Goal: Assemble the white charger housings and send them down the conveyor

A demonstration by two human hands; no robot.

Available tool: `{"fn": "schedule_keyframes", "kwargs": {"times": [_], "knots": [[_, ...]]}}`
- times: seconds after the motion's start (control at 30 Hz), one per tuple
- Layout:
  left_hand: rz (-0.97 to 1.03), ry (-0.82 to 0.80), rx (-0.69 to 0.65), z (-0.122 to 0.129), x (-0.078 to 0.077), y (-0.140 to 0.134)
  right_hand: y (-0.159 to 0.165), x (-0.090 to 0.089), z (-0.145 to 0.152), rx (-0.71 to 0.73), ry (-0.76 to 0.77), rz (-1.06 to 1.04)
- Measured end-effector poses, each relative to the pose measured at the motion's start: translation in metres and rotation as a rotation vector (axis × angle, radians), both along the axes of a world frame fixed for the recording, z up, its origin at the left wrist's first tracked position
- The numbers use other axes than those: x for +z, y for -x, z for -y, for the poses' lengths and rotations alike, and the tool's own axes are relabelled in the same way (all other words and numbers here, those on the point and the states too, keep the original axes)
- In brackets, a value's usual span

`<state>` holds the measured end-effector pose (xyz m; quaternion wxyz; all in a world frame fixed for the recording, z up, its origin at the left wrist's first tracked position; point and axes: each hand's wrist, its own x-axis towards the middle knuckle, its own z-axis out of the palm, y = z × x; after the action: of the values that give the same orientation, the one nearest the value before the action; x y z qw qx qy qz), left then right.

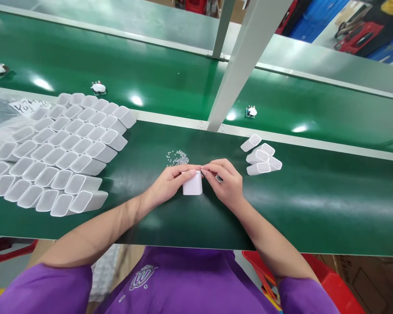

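Note:
A white plastic housing point(192, 185) stands on the green bench top in front of me. My left hand point(175, 178) grips it from the left, thumb on its near face and fingers behind the upper edge. At its top right corner, my right hand point(225, 181) has thumb and index finger pinched together; whatever is between them is too small to name. Partly hidden under the right hand is a small dark part point(219, 178). Just behind the left hand lies a loose pile of tiny clear pieces point(180, 158).
Many white open-ended housings point(62, 152) stand in rows at left, beside a plastic bag point(0, 115) with a handwritten label. Several more housings point(262, 157) are grouped at right. Beyond a pale rail, small circuit boards point(98, 88) sit on the green belt point(170, 83). A metal post point(239, 69) rises behind.

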<state>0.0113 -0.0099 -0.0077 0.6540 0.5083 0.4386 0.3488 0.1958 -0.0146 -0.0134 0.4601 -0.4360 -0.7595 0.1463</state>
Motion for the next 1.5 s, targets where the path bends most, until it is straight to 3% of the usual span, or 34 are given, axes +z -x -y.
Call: {"fn": "schedule_keyframes", "kwargs": {"times": [0.23,0.53,0.63,0.8,1.1,1.23,1.5], "knots": [[0.12,0.232,0.003,0.001,0.003,-0.001,-0.008,-0.008,0.001,-0.003,-0.163,0.104],[0.097,0.171,-0.041,0.002,0.002,0.0,-0.007,-0.003,0.004,-0.083,-0.062,0.092],[0.037,0.106,-0.043,0.003,0.004,0.0,-0.005,0.004,0.006,-0.092,0.046,-0.022],[-0.109,-0.083,0.037,0.006,0.005,-0.002,-0.002,0.017,0.013,-0.026,0.418,-0.294],[-0.101,-0.191,-0.009,0.014,0.004,-0.001,0.0,0.018,0.015,-0.006,0.483,-0.314],[-0.099,-0.228,0.018,0.015,0.004,-0.002,-0.001,0.02,0.014,0.002,0.44,-0.274],[-0.206,-0.352,0.056,0.016,0.003,-0.002,-0.002,0.023,0.018,-0.06,0.13,-0.054]]}}
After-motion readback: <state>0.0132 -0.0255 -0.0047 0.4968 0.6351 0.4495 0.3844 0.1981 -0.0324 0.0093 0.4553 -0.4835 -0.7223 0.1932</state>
